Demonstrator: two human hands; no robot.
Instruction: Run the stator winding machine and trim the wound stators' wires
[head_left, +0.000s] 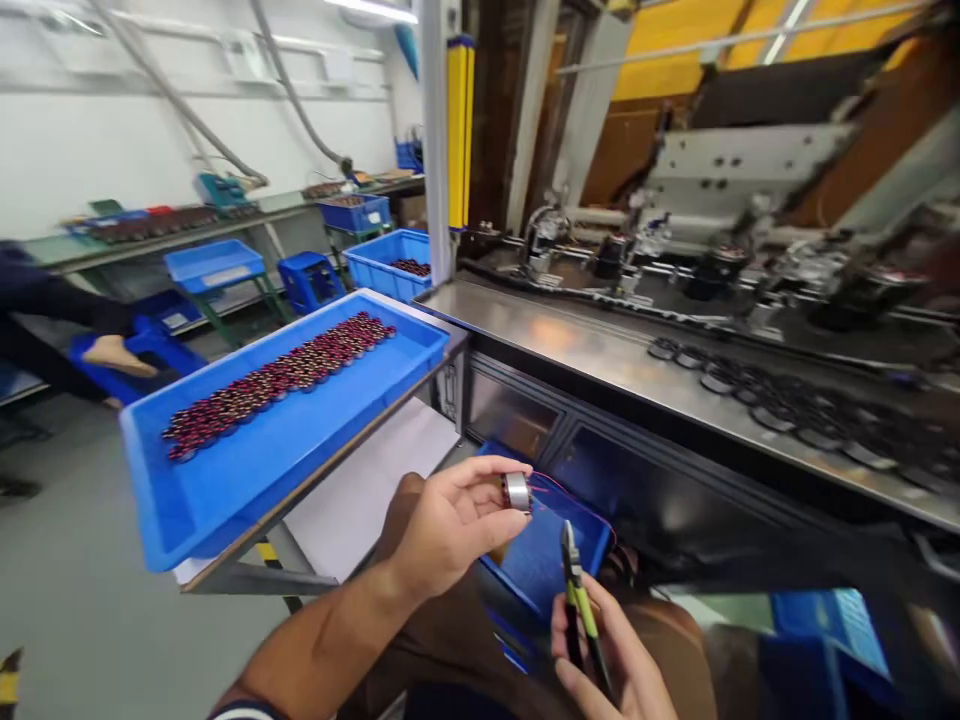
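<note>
Between thumb and fingers, my left hand (457,525) grips a motor stator (517,491), a short silvery cylinder with dark red windings at its edges. A thin red wire (574,492) trails from it to the right and curves downward. Lower right, my right hand (619,650) is closed around the green and black handles of a pair of cutting pliers (576,590). The pliers' jaws point upward, a little to the right of the stator and apart from it. Under both hands lies a blue bin (536,575).
To the left, a long blue tray (285,455) on a stand holds many wound stators (277,380). A steel ledge (555,330) of the machine carries a row of dark ring parts (780,400) at right. Another person's hand (118,355) shows at far left, near blue bins.
</note>
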